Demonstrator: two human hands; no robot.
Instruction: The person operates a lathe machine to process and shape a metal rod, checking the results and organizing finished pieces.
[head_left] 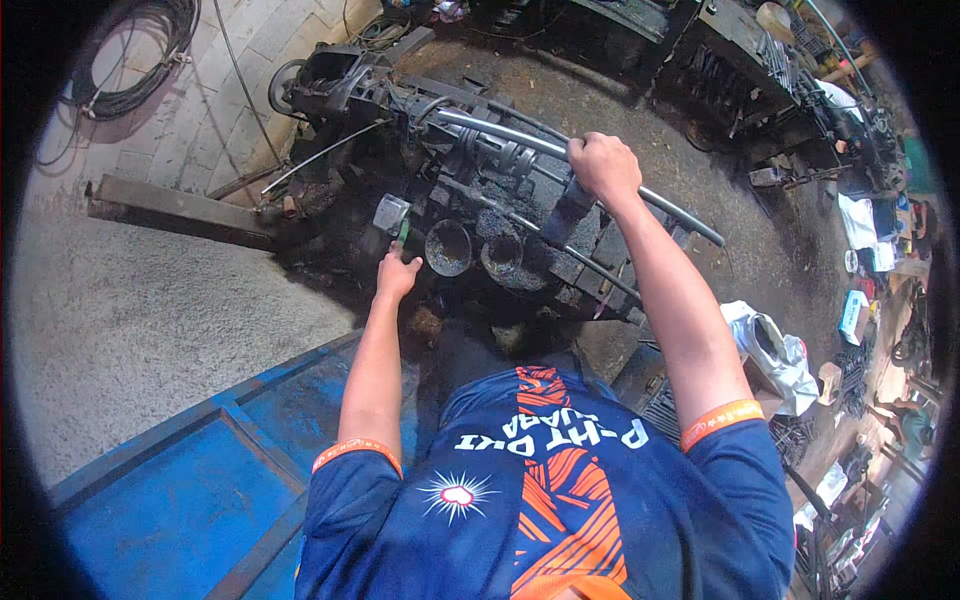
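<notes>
My right hand (604, 167) is wrapped over a long smooth steel bar (683, 216) that slants across the top of a greasy machine (520, 160). Just below that hand hangs a dark flat metal piece (568, 212); whether the hand also touches it is hidden. Left of the machine, my left hand (398, 275) is closed round the near end of a slim green handle-like piece (403, 232). This piece meets a grey metal block (391, 214); I cannot tell whether they are one tool. Two round dark cups (449, 248) (502, 256) sit right of my left hand.
A rusty beam (180, 212) lies along the left wall, and a coiled black cable (135, 50) hangs above it. Blue metal panels (150, 500) are at lower left. White bags (775, 360) and clutter fill the right side. Another dark bench (730, 85) stands at the back.
</notes>
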